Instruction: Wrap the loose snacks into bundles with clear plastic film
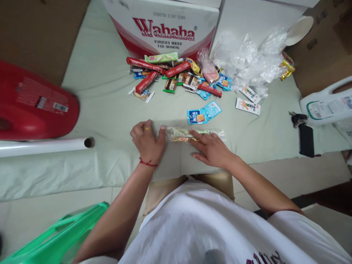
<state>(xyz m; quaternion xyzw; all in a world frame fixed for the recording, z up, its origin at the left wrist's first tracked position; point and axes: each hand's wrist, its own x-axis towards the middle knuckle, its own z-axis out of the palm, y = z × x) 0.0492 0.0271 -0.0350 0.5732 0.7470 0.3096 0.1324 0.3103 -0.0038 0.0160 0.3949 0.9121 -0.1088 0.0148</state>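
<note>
A long clear plastic wrapper with green and yellow packets inside lies across the cloth near the table's front edge. Flat on its right half rests my right hand, fingers stretched out and thumb apart. My left hand is at the left end, thumb spread and touching the plastic, other fingers bent down on the cloth. A ring and a red string bracelet are on that side. Just beyond the wrapper are two blue snack packets, one overlapping the other.
Red-wrapped bars and small snacks lie piled before a Wahaha carton. Crumpled clear bags and white packets are to the right. A red jug and white roll stand left; keys, a black phone and white jug right.
</note>
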